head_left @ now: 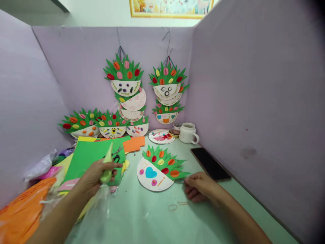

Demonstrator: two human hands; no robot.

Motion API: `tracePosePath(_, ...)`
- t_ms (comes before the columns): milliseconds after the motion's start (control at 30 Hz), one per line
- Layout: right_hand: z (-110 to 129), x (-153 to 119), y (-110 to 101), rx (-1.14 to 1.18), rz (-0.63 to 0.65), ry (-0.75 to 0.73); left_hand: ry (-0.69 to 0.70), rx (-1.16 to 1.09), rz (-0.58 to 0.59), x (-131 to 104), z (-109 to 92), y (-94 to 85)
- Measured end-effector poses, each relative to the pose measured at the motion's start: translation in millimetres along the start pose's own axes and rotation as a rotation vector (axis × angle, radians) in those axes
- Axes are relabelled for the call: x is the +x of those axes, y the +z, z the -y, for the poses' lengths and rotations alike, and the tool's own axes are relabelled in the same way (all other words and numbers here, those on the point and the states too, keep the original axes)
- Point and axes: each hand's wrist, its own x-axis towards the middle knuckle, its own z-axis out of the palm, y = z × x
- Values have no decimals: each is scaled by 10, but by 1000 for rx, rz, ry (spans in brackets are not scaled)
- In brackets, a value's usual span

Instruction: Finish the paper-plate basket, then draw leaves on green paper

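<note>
My left hand (100, 174) is closed around a pale green tapered plastic bag (108, 161), its tip pointing up and its loose clear end hanging below. This is above the green paper sheets at the left. My right hand (199, 187) has its fingers curled at the right tip of a paper flower basket (159, 169); whether it pinches anything is hidden. That basket lies flat, with a white half-circle bearing a blue heart, green paper leaves and small red, orange and yellow flowers. Thin rubber bands (172, 207) lie just below my right hand.
Scissors (116, 156) rest on green paper (88, 156), with orange paper (133, 144) beside. Finished paper baskets (125, 84) hang on and lean against the back wall. A white mug (187, 133), a decorated plate (161, 136) and a dark phone (210, 163) stand or lie right. Orange plastic (25, 210) is at left.
</note>
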Motion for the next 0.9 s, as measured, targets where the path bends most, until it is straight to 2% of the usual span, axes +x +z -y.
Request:
tracePosePath(100,-4,-24,34,92,58,9,-6,-43,90,249,209,214)
tracePosePath(200,-29,-5,61,252,94,5,-48,-64,161,477,266,291)
tracePosePath(333,-55,78,93,397,44,-46,-118,-83,244,632,309,389)
tracePosePath(500,-38,111,138,471,-5,-94,-153,-93,294,681,365,488)
tracePosePath(600,-27,113,172,505,-1,-102,-176,-95,316,681,379,480)
tracePosePath(800,-48,185,218,653,-81,-71,-203,-150,322,660,412,460)
tracePosePath(900,-48,200,209,705,-69,-58,-212,-165,316,646,412,469)
